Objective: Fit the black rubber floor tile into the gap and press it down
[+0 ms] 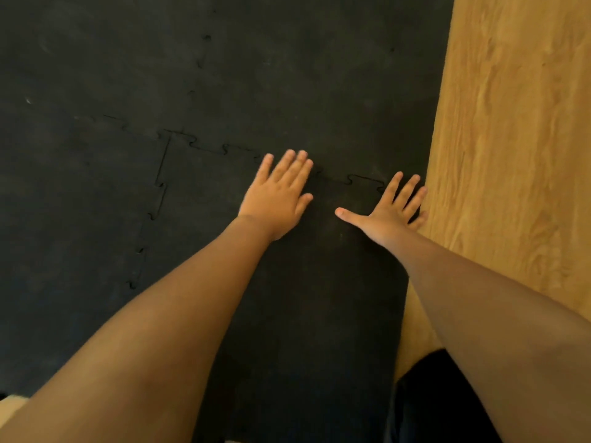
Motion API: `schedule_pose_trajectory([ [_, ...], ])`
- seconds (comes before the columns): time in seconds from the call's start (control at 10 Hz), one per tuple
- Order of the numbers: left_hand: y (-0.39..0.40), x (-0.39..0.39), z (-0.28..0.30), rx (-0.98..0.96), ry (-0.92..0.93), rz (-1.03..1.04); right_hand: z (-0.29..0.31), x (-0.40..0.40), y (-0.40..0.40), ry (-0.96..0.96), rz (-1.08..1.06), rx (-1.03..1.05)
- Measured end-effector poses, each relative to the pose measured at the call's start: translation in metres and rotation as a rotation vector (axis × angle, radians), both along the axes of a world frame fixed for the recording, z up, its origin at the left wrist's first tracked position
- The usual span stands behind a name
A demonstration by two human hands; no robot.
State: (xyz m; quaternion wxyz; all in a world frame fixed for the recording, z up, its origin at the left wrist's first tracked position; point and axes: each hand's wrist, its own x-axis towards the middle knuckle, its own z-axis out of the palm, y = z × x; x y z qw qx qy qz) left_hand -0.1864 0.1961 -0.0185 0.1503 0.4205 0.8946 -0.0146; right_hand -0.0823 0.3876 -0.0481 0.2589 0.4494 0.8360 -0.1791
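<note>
I count two hands, both flat, palm down, gripping nothing. The left hand (277, 193) has its four fingers (289, 169) held close together and its thumb tucked near the palm; the fingertips reach the jigsaw seam (364, 180) at the far edge of the tile. The right hand (391, 207) is splayed wide, its thumb thrown out toward nine o'clock, its fingers pointing toward one o'clock, the little finger right at the border with the wooden floor (511, 155). Both palms rest on one black rubber floor tile (287, 298), which lies in its gap: its toothed far edge meets the mat at twelve o'clock, and its toothed left edge meets the mat at nine o'clock. Those are the two seams I can trace around it. The surrounding black matting (128, 75) shows at least one further seam running away at twelve o'clock. From the hands, two bare forearms run back toward six o'clock. A dark garment (425, 398) sits at five o'clock.
</note>
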Motion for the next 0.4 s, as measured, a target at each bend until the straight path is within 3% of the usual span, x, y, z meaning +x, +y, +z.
schedule_pose_trajectory([
  [0.1,-0.032,-0.008,0.019,0.036,0.034,0.157,0.004,0.000,0.000,0.004,0.023,-0.036],
  [0.2,-0.049,-0.016,0.041,0.025,0.071,0.161,0.014,0.004,0.004,-0.007,0.046,-0.086],
  [0.3,-0.049,-0.021,0.070,0.062,0.123,0.061,0.036,0.025,0.012,0.174,0.032,-0.180],
  [0.4,-0.047,-0.012,0.114,0.082,0.116,0.115,0.084,0.062,0.005,0.397,0.086,-0.114],
])
